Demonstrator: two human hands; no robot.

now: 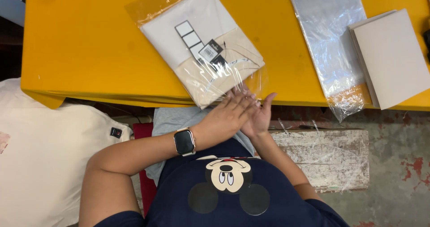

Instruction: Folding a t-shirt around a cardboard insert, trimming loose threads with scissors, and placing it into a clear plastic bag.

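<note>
bagged shirt (201,47) just beyond both hands (242,115).

A folded garment in a clear plastic bag (201,47) lies flat on the yellow bench, white in its upper part and cream below, with square labels and a dark tag on top. It sits askew, its long axis running from 11 to 5 o'clock, its lower corner overhanging the bench edge.

The person wears a dark navy short-sleeved T-shirt (233,195) with a cartoon mouse face printed on the chest (round black ears, cream face, a bit of red above). A smartwatch (184,142) with a square black face and pale band sits on the left wrist. Both forearms are bare.
</note>
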